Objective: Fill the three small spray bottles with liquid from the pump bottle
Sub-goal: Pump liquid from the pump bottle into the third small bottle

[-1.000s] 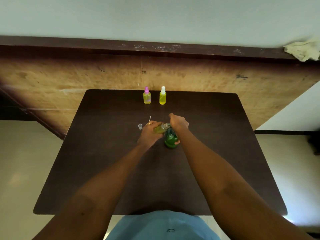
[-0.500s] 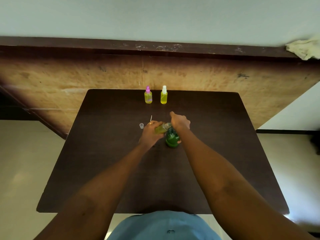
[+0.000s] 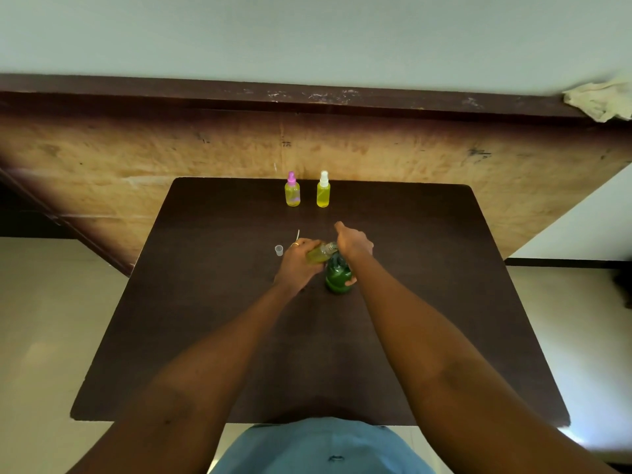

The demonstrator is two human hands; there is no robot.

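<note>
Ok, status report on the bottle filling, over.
Right hand grips green pump bottle. Left hand holds small bottle, tilted toward it. Pink-capped bottle and white-capped bottle at far edge. Nothing blocking.

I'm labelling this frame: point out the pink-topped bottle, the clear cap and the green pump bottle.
pink-topped bottle (image 3: 292,196), head view, yellow body.
clear cap (image 3: 279,250), head view, side wall.
green pump bottle (image 3: 336,278), head view, lower body.

A tilted small spray bottle (image 3: 318,255) is held by the left hand (image 3: 297,266) against the top of the pump bottle (image 3: 338,278), which is clasped by the right hand (image 3: 354,244). Well beyond the pump bottle, a pink-capped bottle (image 3: 292,195) and a white-capped bottle (image 3: 323,195) are set.
</note>
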